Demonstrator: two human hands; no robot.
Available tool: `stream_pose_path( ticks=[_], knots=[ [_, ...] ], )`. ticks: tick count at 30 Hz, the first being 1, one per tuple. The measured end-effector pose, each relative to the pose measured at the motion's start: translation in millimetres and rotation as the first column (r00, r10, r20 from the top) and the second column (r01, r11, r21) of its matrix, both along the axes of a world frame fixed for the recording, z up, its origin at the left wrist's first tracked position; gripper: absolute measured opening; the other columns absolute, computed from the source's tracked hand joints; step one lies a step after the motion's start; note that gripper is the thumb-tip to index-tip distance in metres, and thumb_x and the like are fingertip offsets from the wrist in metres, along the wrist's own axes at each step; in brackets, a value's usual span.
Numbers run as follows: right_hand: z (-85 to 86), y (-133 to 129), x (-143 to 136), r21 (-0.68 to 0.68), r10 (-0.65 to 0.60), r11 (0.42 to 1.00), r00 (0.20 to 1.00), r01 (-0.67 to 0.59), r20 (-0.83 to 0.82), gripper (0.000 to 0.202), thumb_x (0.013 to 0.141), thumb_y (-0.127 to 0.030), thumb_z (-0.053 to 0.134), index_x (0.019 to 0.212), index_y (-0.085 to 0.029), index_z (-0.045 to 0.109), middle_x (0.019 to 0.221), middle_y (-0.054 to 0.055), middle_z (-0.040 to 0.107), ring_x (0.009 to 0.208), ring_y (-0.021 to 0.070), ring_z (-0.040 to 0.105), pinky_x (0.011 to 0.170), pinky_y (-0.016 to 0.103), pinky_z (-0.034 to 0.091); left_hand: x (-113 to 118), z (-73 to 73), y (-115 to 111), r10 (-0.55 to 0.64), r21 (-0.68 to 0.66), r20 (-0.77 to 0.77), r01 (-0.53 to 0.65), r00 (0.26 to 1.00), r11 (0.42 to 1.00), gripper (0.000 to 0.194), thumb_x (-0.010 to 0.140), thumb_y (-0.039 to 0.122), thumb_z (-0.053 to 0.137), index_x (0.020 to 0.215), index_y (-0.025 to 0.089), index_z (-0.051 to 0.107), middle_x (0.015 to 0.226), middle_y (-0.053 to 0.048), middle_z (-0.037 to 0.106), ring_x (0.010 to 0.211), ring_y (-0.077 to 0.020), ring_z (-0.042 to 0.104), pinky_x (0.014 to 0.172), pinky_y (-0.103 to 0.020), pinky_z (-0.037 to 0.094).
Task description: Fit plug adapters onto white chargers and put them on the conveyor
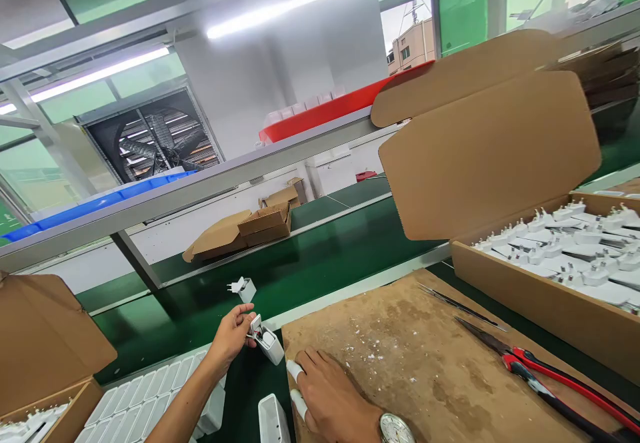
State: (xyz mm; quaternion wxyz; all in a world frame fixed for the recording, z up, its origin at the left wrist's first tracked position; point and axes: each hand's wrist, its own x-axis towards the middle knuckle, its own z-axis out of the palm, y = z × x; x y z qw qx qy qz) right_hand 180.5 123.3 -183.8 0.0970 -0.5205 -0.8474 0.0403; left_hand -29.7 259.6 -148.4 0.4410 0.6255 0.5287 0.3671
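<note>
My left hand [231, 338] holds a white charger housing [266, 341] by its open end, just above the green conveyor belt [320, 263]. My right hand [327, 396], a watch on its wrist and white tape on two fingertips, rests flat on the left edge of the worn brown board [425, 363]. A second white plug adapter [244, 288] lies on the belt beyond my left hand. Another white housing [273, 420] stands at the bottom edge between my arms.
A white tray of housings [135, 403] sits at lower left beside a cardboard box [45, 356]. An open cardboard box [540, 303] full of white plug parts stands at right. Red-handled cutters [550, 380] and tweezers [460, 306] lie on the board. Flattened boxes [245, 230] sit across the belt.
</note>
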Motion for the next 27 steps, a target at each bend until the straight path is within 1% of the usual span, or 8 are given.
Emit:
stream_pose_path(
  ticks=[4,6,8,10,14,17,21,27],
  knots=[
    [-6.6,3.0,1.3,-0.015,-0.012,1.0,0.999,0.011,-0.033,0.031,0.096,-0.024,0.051,0.117,-0.012,0.069,0.131,0.017,0.066,0.125,0.0382,0.06,0.11,0.054,0.051,-6.9,8.4,-4.6,-0.056,-0.004,-0.044,0.055,0.997,0.998,0.093,0.078,0.078,0.062,0.137,0.008,0.048,0.118,-0.02,0.065,0.093,-0.0237,0.065,0.08,-0.04,0.056],
    [-7.4,3.9,1.4,-0.009,-0.01,1.0,0.999,0.01,-0.05,0.032,0.095,-0.023,0.051,0.119,-0.012,0.069,0.133,0.017,0.065,0.125,0.0382,0.059,0.111,0.055,0.05,-11.1,18.4,-8.7,-0.137,0.046,-0.095,0.142,0.986,0.989,0.104,0.07,0.071,0.078,0.149,0.012,0.044,0.14,-0.021,0.06,0.119,-0.028,0.062,0.096,-0.039,0.053],
    [-5.8,4.4,1.2,-0.011,-0.015,1.0,0.998,0.014,-0.054,0.033,0.094,-0.021,0.052,0.121,-0.013,0.069,0.132,0.017,0.066,0.125,0.038,0.059,0.11,0.054,0.05,-14.6,27.2,-12.1,-0.22,0.081,-0.178,0.237,0.959,0.968,0.12,0.053,0.046,0.095,0.157,0.019,0.041,0.146,-0.015,0.059,0.13,-0.0292,0.056,0.103,-0.037,0.048],
    [-3.4,4.5,1.0,-0.018,-0.024,1.0,0.999,0.023,-0.048,0.033,0.092,-0.02,0.054,0.119,-0.013,0.069,0.13,0.017,0.067,0.122,0.0378,0.06,0.108,0.054,0.051,-16.2,31.6,-13.6,-0.282,0.073,-0.263,0.311,0.923,0.948,0.12,0.049,0.022,0.091,0.159,0.025,0.044,0.136,-0.01,0.065,0.113,-0.027,0.063,0.096,-0.037,0.048],
    [-3.8,4.7,1.6,-0.002,-0.041,0.999,0.998,0.041,-0.049,0.034,0.085,-0.015,0.057,0.115,-0.013,0.071,0.129,0.016,0.068,0.12,0.0371,0.062,0.107,0.053,0.053,-15.1,29.3,-10.3,-0.33,0.076,-0.351,0.378,0.876,0.923,0.069,0.055,0.012,0.075,0.124,0.022,0.076,0.109,-0.005,0.07,0.087,-0.0218,0.062,0.082,-0.034,0.047],
    [-8.8,6.0,2.7,0.0,-0.028,1.0,0.999,0.028,-0.03,0.033,0.084,-0.016,0.058,0.113,-0.014,0.073,0.131,0.017,0.068,0.125,0.0382,0.06,0.111,0.054,0.053,-14.2,28.1,-4.3,-0.32,0.087,-0.369,0.375,0.873,0.923,0.038,0.055,0.014,0.08,0.092,0.02,0.08,0.096,-0.001,0.069,0.084,-0.0204,0.061,0.078,-0.031,0.044],
    [-16.0,9.8,3.9,-0.007,-0.027,1.0,0.999,0.026,-0.025,0.036,0.085,-0.019,0.059,0.117,-0.013,0.074,0.132,0.018,0.068,0.126,0.0385,0.06,0.112,0.054,0.052,-15.6,30.4,10.5,-0.219,0.078,-0.343,0.261,0.913,0.962,0.032,0.064,0.018,0.087,0.094,0.018,0.074,0.081,0.002,0.068,0.071,-0.0174,0.061,0.069,-0.029,0.045],
    [-43.9,24.5,6.8,0.165,0.027,0.986,0.999,-0.02,-0.037,0.032,0.082,-0.027,0.068,0.112,-0.016,0.075,0.124,0.016,0.071,0.113,0.0344,0.062,0.104,0.048,0.052,-26.8,23.9,50.0,0.238,0.051,-0.233,-0.233,0.943,0.971,0.02,0.098,0.018,0.069,0.117,0.014,0.063,0.088,0.001,0.07,0.08,-0.0164,0.072,0.083,-0.035,0.062]
  ],
)
